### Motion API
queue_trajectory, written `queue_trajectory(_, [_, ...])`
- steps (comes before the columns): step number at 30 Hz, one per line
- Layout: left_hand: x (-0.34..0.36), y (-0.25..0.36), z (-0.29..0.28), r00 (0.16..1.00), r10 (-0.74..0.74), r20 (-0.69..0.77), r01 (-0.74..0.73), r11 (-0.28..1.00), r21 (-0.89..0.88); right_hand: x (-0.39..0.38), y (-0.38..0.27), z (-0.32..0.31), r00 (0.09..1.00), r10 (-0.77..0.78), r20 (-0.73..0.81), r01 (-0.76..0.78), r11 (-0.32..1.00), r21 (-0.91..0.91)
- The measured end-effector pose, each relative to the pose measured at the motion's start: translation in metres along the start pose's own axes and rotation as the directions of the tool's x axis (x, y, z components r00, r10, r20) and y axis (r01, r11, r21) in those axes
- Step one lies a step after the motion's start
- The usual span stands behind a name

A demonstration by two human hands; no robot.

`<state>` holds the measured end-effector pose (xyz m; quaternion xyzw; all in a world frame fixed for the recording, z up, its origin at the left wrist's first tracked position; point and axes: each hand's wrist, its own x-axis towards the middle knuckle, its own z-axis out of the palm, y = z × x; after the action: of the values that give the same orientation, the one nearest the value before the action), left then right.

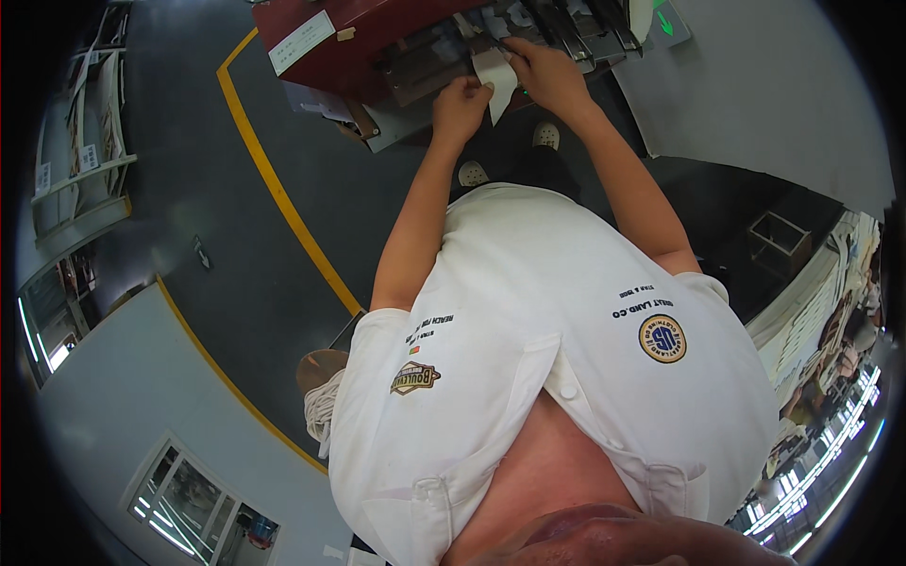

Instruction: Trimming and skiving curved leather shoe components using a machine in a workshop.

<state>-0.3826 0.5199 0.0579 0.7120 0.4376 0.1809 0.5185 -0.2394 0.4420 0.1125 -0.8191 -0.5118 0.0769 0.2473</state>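
A small white strip [496, 85], of cloth or paper I cannot tell, hangs at the front of a red machine [363, 42]. With fingertips pressed together, my left hand [460, 111] pinches the strip's left edge. My right hand [553, 80] grips its upper right side, the fingers close to the machine's metal parts [425, 75]. The strip's upper end runs in toward these parts, and its tail points down between my hands. Exactly where it meets the machine is too small to make out.
Dark metal arms [566, 33] jut from the machine to the right of my hands. A pale panel [736, 94] stands at the right. Yellow floor line [283, 193] runs along the left. A metal frame box [779, 236] and a loaded shelf [85, 141] stand farther off.
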Motion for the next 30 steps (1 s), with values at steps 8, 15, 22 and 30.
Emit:
queue_trajectory(8, [-0.014,0.010,0.004,0.971,-0.114,0.211,0.166,0.955,-0.247,0.028,-0.007,-0.001,0.987,-0.076,0.140,0.106,0.969,-0.222])
queue_trajectory(15, [-0.016,0.021,-0.003,0.890,-0.187,0.417,0.388,0.789,-0.475,0.048,-0.021,-0.015,0.968,-0.032,0.250,0.092,0.967,-0.236])
queue_trajectory(22, [-0.020,0.032,-0.005,0.854,-0.193,0.483,0.447,0.747,-0.492,0.058,-0.043,-0.019,0.944,-0.113,0.309,0.233,0.893,-0.385])
queue_trajectory(30, [-0.007,0.015,0.013,0.882,-0.129,0.453,0.377,0.770,-0.515,0.060,-0.043,-0.002,0.959,-0.080,0.271,0.194,0.883,-0.427])
